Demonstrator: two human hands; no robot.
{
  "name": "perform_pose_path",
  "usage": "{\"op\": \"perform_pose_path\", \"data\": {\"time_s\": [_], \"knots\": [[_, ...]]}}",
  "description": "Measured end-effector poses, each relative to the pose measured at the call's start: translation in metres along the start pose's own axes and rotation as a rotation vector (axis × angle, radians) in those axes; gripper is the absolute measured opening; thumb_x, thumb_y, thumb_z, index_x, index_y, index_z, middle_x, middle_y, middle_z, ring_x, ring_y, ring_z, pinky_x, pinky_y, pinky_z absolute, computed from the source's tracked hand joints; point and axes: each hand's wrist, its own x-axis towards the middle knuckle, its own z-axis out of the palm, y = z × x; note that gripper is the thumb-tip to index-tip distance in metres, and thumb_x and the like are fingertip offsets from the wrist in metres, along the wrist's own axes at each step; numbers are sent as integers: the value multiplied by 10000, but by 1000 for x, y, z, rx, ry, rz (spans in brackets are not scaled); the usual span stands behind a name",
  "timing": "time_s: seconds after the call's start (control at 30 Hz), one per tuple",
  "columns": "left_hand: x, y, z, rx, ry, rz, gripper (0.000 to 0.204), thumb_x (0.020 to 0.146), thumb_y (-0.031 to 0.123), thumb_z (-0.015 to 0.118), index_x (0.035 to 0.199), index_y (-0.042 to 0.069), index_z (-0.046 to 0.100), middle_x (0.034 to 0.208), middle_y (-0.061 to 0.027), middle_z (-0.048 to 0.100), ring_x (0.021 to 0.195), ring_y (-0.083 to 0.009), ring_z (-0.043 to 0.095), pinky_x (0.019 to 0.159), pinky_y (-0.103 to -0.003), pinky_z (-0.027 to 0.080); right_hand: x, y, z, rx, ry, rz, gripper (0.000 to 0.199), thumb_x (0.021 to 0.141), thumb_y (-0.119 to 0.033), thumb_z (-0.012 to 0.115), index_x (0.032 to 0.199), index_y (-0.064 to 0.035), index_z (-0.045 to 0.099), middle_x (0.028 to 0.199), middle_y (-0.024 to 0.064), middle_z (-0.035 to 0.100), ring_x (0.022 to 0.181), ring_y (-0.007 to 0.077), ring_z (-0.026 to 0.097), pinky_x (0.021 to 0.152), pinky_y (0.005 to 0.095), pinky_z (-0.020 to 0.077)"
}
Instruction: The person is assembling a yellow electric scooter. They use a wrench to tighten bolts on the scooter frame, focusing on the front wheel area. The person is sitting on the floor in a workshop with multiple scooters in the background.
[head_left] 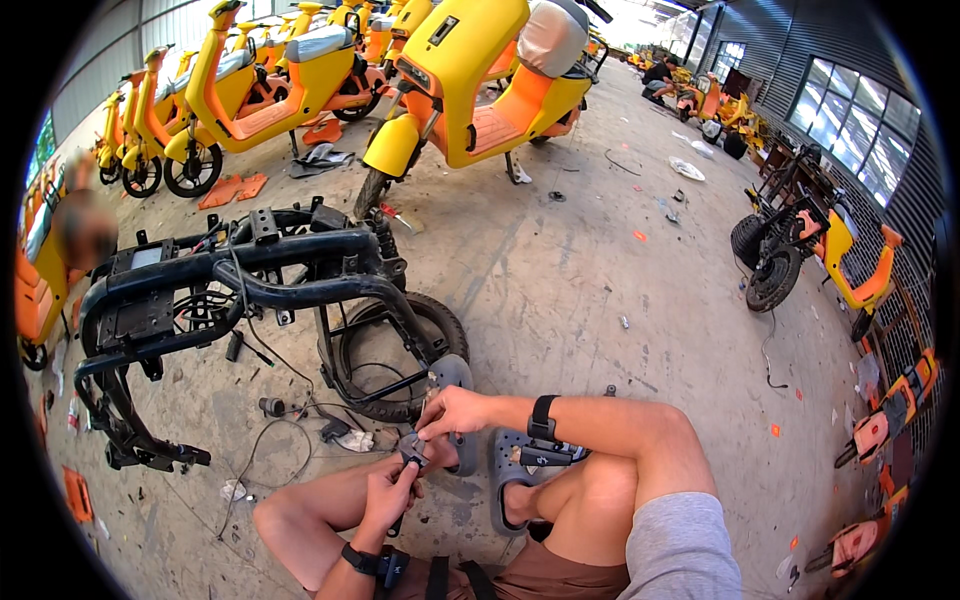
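Note:
My left hand (392,492) and my right hand (452,411) meet low in the middle, above my feet in grey clogs (512,470). The left hand grips a small dark part (411,450), perhaps a connector or tool, with a dark stem running down from it. My right hand pinches the top of that same part with its fingertips. A black wire (262,440) trails from there across the floor toward the stripped black scooter frame (230,275) lying on its side at the left. Both wrists carry black bands.
The frame's rear tyre (400,355) lies just beyond my hands. Yellow and orange scooters (470,80) stand in rows behind and to the left. Another partly stripped scooter (800,250) is at the right, more along the right wall. A person sits far back. Small parts litter the concrete floor.

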Motion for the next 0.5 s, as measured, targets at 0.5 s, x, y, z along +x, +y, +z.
{"op": "perform_pose_path", "data": {"time_s": [0.5], "knots": [[-1, 1, 0, 4, -3, -6, 350, 981, 288, 557, 841, -23, 636, 590, -62, 601, 417, -85, 492, 385, -217, 364, 2, 0, 1, -31, -9, 16, 328, 831, -249, 745, 1053, -9, 714, 852, 59, 702, 673, 100, 600, 528, 253, 481]]}}
